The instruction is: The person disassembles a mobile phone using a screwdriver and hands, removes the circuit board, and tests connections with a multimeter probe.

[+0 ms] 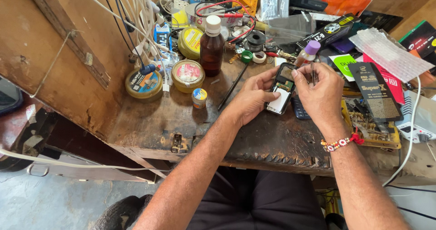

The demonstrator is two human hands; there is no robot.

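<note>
1. Opened phone (281, 90), back cover off, sits just right of the brown bottle (212, 46) above the worn bench (272, 139).
2. Left hand (252, 98) cradles it.
3. Right hand (318, 91) pinches thin tweezers (313, 74) beside it; a slip could likely scratch the board.

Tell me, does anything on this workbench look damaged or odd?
Yes. The small phone held between the left hand and right hand has its back off, with the circuit board bare. The wooden bench is worn, its front edge chipped and cracked. Nothing looks spilled; the brown bottle stands upright and capped.
</note>
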